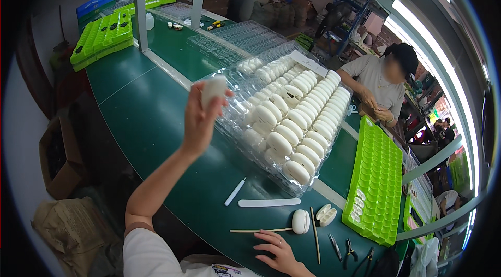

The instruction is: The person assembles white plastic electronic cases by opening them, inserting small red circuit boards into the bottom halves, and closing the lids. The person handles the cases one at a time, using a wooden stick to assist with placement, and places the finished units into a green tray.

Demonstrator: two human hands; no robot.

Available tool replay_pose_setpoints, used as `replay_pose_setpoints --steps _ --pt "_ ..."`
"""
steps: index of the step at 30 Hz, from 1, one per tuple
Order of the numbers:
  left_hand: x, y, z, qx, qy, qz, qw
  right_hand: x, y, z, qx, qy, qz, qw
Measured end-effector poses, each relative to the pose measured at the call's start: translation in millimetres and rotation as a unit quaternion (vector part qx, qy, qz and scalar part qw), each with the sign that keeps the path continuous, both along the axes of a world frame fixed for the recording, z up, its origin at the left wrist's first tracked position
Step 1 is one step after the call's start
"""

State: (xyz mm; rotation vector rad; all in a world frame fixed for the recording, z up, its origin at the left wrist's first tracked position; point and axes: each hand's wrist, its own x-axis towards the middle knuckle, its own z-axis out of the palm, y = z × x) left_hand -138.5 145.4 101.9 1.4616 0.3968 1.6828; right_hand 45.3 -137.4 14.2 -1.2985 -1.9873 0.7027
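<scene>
My left hand (199, 118) is raised at the left edge of the clear plastic tray (229, 130), its fingers closed round a white rounded case (213, 90). Rows of similar white cases (279, 144) fill that tray. Down at the front of the table, my right hand (279, 252) lies with fingers spread, holding nothing. Its fingertips are beside a thin wooden stick (245, 231), and whether they touch it I cannot tell. At the stick's right end sits another white round case (300, 221). An opened small white case (326, 215) lies farther right, past a second wooden stick (315, 235).
A white flat strip (269, 202) and a white pen-like tool (235, 192) lie before the tray. Tweezers (335, 246) and pliers (350, 254) are at the right. A green tray (373, 183) holds several white pieces. A co-worker (383, 81) sits across the table.
</scene>
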Motion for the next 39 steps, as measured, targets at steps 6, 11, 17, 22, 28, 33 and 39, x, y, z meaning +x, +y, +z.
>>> replay_pose_setpoints --steps 6,11,17,22,28,33,39 --pt "-52 185 -22 -0.067 0.267 0.188 0.943 -20 13 8 -0.034 -0.246 0.037 0.968" --pt "-47 295 -60 0.012 0.545 0.181 0.819 -22 21 3 -0.089 -0.251 0.058 0.962" --pt "16 347 -93 0.167 0.583 0.129 0.785 -19 17 -14 -0.067 -0.295 0.059 0.951" --pt "41 376 -128 0.151 0.608 0.091 0.775 -16 19 -16 -0.020 -0.313 0.051 0.948" --pt "10 370 -108 0.197 0.505 0.219 0.811 -19 22 -18 -0.011 -0.307 0.036 0.951" --pt "-58 335 -82 0.165 0.520 0.208 0.812 -20 23 -17 -0.047 -0.286 0.034 0.956" --pt "-150 276 -79 0.113 0.579 0.183 0.786 -22 24 -13 -0.056 -0.278 0.030 0.959"
